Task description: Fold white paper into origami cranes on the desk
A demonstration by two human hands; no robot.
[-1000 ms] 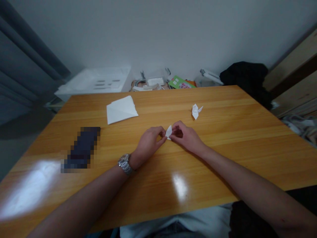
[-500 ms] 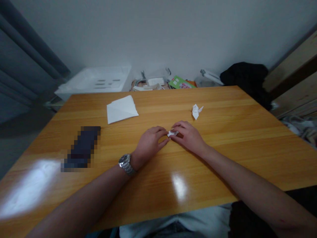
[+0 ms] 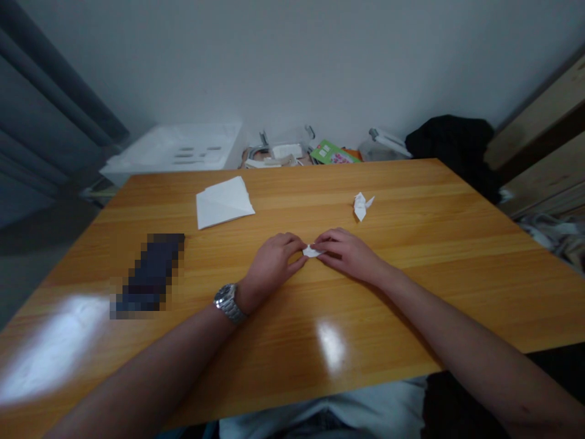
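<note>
A small folded white paper piece (image 3: 311, 251) lies flat on the wooden table (image 3: 411, 274) between my two hands. My left hand (image 3: 273, 266), with a metal watch on its wrist, pinches the piece's left end with curled fingers. My right hand (image 3: 348, 253) presses its fingertips down on the right end, covering most of the paper. Both hands rest on the tabletop near its middle.
A finished small folded paper figure (image 3: 362, 205) sits further back to the right. A stack of white paper sheets (image 3: 223, 202) lies at the back left. A dark, blurred-out flat object (image 3: 150, 275) lies at the left. Clutter and a white box (image 3: 176, 151) line the wall behind.
The paper piece, held upright a second ago, has been laid flat on the table, and both hands have dropped down onto it.
</note>
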